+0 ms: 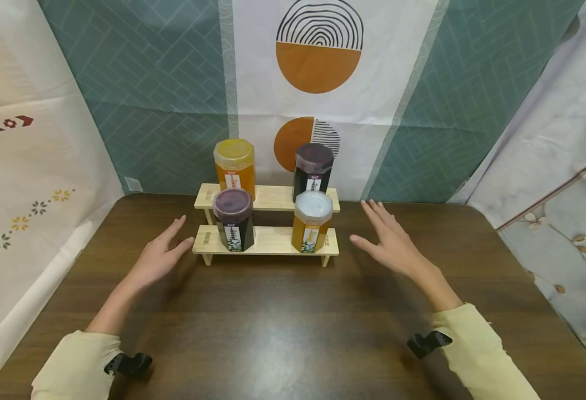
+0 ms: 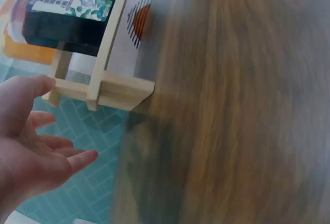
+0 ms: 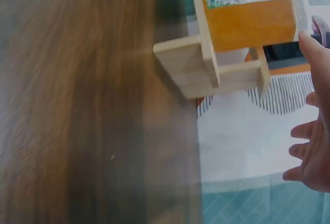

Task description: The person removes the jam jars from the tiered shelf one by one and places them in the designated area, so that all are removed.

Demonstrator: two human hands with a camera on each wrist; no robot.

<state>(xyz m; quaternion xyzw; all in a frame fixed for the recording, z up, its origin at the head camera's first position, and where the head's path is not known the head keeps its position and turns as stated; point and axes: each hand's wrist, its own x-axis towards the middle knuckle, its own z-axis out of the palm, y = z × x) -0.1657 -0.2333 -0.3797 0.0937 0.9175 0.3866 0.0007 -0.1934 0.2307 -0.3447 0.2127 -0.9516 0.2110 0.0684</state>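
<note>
A small two-step wooden rack [image 1: 268,241] stands at the back of the dark wooden table [image 1: 283,328]. Its upper step carries a yellow jar [image 1: 234,165] and a dark jar [image 1: 313,169]. On the lower step stand a dark purple-lidded jar [image 1: 233,218] and an orange jar with a white lid [image 1: 312,220]. My left hand [image 1: 160,255] hovers open just left of the rack, fingers straight. To the rack's right, my right hand [image 1: 390,241] is open too, holding nothing. The left wrist view shows the rack's corner [image 2: 111,87] and the dark jar [image 2: 67,20]; the right wrist view shows the orange jar [image 3: 250,15].
Patterned cloth hangs behind the table [image 1: 318,83] and along both sides. The table's left edge [image 1: 48,294] and right edge [image 1: 538,289] are close to the cloth. Bare tabletop lies between my arms in front of the rack.
</note>
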